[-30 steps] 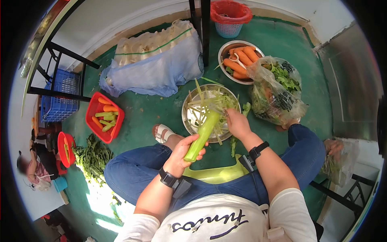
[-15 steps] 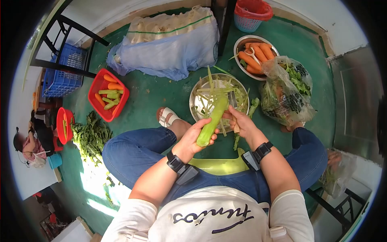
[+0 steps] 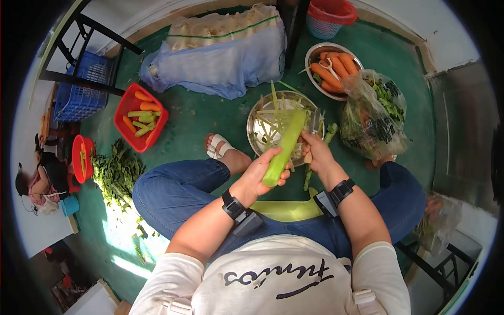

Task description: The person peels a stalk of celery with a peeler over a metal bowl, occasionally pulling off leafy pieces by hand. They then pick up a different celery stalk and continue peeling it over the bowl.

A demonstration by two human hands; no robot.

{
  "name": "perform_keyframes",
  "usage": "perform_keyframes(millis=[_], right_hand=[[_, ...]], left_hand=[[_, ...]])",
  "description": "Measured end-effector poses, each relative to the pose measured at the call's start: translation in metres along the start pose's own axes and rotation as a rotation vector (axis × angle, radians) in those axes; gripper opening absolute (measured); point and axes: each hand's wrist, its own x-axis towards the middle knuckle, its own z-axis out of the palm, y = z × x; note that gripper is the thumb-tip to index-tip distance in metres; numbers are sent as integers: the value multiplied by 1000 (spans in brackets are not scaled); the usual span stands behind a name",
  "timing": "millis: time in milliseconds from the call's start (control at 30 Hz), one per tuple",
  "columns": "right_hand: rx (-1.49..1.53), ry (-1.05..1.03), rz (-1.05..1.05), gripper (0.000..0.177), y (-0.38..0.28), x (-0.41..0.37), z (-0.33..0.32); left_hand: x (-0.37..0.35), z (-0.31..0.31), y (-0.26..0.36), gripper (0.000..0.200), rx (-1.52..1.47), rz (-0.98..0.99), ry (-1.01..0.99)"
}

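My left hand [image 3: 268, 169] is wrapped round the lower end of a pale green celtuce stem [image 3: 287, 147], which slants up to the right. My right hand [image 3: 318, 153] is closed on a tool with a light wooden handle [image 3: 308, 157]; its end pokes out below the fingers and its working end, close to the stem's right side, is not clear. Under the stem's upper part stands a round metal basin [image 3: 253, 131] with long green peelings [image 3: 269, 114] in it. Another pale green piece, curved [image 3: 286, 211], lies across my lap.
A metal bowl of carrots [image 3: 344, 65] holds a white peeler [image 3: 331, 68]. Beside it sits a plastic bag of greens [image 3: 373, 115]. A red basin [image 3: 119, 118] contains carrots and green stems. Leaves [image 3: 118, 170] lie on the floor at left. Farther left is another person [image 3: 44, 181].
The celtuce stem has tipped slightly to the right, its upper end moving up and right. Both hands have shifted a little to the right and keep their holds.
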Motion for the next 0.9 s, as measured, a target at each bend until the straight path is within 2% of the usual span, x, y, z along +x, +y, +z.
perform_keyframes(millis=[100,167,200,267,300,367,400,467,533,600,700,833,900], right_hand=[[-64,58,-52,19,-5,-1,1],[-520,61,-180,16,-8,-1,-3],[-518,58,-180,16,-6,0,-6],[-1147,112,-822,21,3,0,-11],[-1148,109,-824,21,0,-9,-5],[-1285,76,-623,30,-16,-42,20],[-1288,76,-633,30,-16,-51,26],[-1463,18,-854,27,-18,-65,35],[-1501,-40,-794,25,-23,-82,42],[-1534,-100,-704,22,-16,-96,43],[-1557,-278,-875,19,-12,-102,38],[-1585,-281,-896,20,-10,-95,38],[-1583,-289,-927,20,-9,-93,38]], left_hand=[[0,-2,8,43,56,67,0],[-2,0,13,44,79,101,3],[-3,0,16,44,104,135,1],[0,-2,18,44,99,167,4],[3,-4,18,45,91,197,3],[7,-7,16,44,76,213,28],[10,-9,15,45,65,226,53],[13,-15,13,43,57,233,67],[15,-9,14,42,37,232,90],[14,1,9,40,13,303,267],[29,-11,5,38,-111,384,181],[32,-10,4,37,-158,380,226],[22,-3,2,38,-124,300,198]])
